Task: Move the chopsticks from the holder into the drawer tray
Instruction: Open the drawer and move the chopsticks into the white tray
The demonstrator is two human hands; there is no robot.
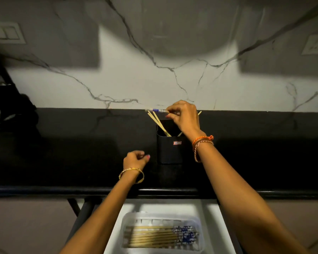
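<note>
A black rectangular holder (170, 151) stands on the black counter (72, 153) near the backsplash. A few bamboo chopsticks (159, 123) lean out of it to the left, and one tip shows to the right of my wrist. My right hand (184, 116) is above the holder, fingers pinched on a chopstick with a blue patterned end (157, 110) that lies crosswise. My left hand (135, 159) rests loosely curled on the counter left of the holder, holding nothing. Below, a clear plastic tray (198, 224) in the open white drawer (218, 226) holds several chopsticks (154, 235) laid side by side.
A white marble backsplash (136, 79) rises behind the counter. Switch plates sit on the wall at far left (5, 33) and far right (316, 45). Dark objects stand at the counter's left end (11, 107). The counter's front edge (44, 190) overhangs the drawer.
</note>
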